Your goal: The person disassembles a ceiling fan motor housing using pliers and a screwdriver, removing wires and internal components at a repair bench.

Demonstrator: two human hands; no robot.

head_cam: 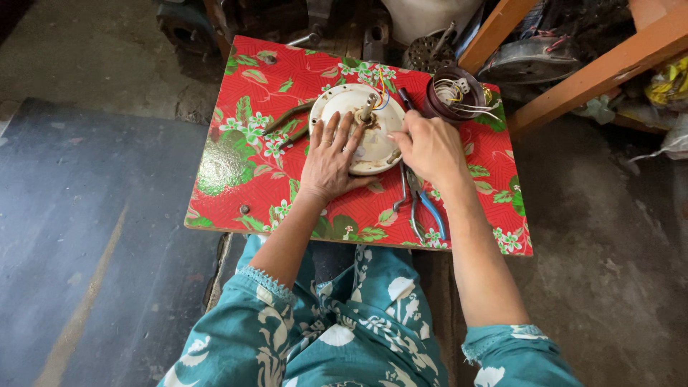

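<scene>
The left hand [331, 159] lies spread flat, fingers pointing to 12 o'clock, pressing on the near-left part of a round cream motor cover [358, 129] that sits in the middle of the red flowered table [236, 172], its short shaft [366, 110] standing upright just beyond the fingertips. The right hand [430, 147] comes in from 4 o'clock and seems to pinch a dark-handled tool [405, 100] at the cover's right rim, though its fingertips are hidden; this hand is nearer the shaft. Pliers [419, 201] lie below the right wrist, long axis toward 6 o'clock, and a winding [455, 93] with loose wires sits at 1 o'clock.
</scene>
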